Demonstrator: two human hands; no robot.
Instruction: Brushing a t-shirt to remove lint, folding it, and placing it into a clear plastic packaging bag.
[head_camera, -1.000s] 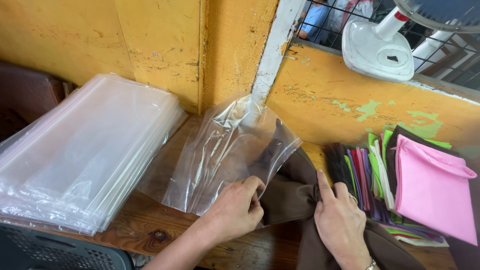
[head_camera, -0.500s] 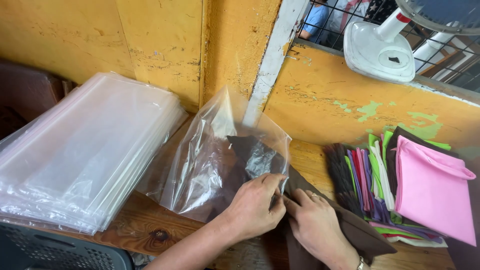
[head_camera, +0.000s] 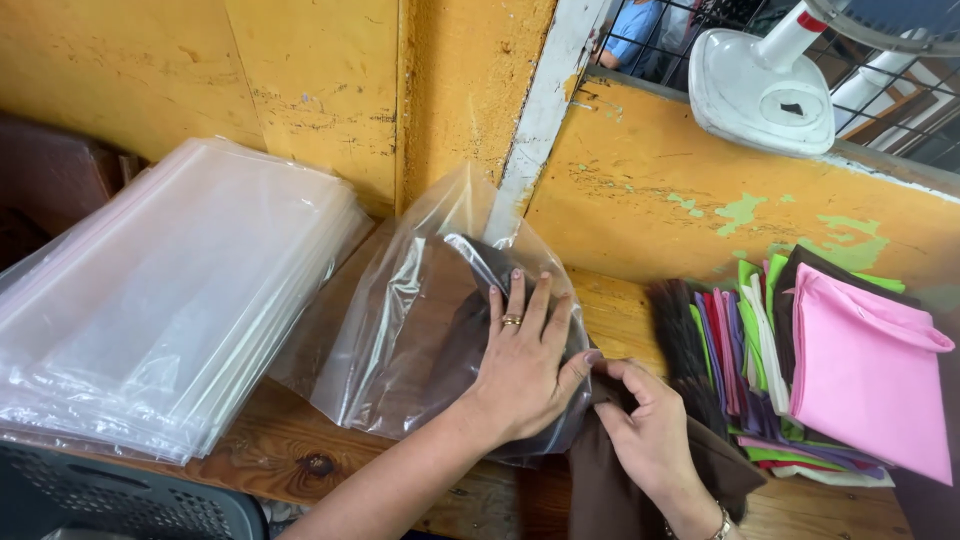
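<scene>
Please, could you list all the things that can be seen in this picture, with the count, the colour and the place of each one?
plastic bag: one, clear, middle of the table, brown cloth partly inside
brown cloth: one, brown, its end sticking out of the bag at the bottom
stack of bags: one pile, clear, left on the table
coloured cloths: one fanned pile, green, purple, red and white, right
pink cloth: one, pink, on top at far right
fan base: one, white, on the ledge at top right
table: one, brown wood
wall: yellow, behind
left hand: flat on the bag, wearing a ring
right hand: on the brown cloth at the bag's mouth
</scene>
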